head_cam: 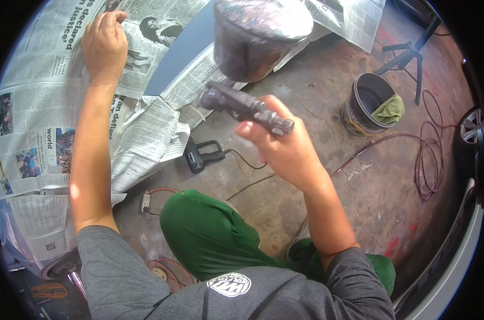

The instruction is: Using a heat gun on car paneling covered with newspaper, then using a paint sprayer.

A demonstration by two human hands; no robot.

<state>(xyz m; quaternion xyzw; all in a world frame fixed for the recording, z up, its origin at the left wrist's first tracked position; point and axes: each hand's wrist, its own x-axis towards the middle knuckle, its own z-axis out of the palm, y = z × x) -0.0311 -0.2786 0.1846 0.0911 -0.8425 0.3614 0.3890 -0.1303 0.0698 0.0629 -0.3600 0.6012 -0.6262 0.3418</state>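
My right hand [292,150] is closed around the handle of a paint spray gun [246,105], whose large, paint-stained cup [254,48] is at the top centre. The nozzle end points left, towards a strip of bare blue car panel [182,44] between newspaper sheets. My left hand [105,44], its fingers curled, rests on the newspaper masking [94,132] over the car at the left; whether it grips a sheet edge cannot be told. Crumpled newspaper hangs over the panel's lower edge, just left of the spray gun.
On the concrete floor lie a black corded heat gun [202,156], a power socket [146,202] and a coiled red hose [430,168]. A black bucket [352,116] with a green cloth [389,110] and a tripod stand [412,54] stand at right. Another car [462,244] borders the right side.
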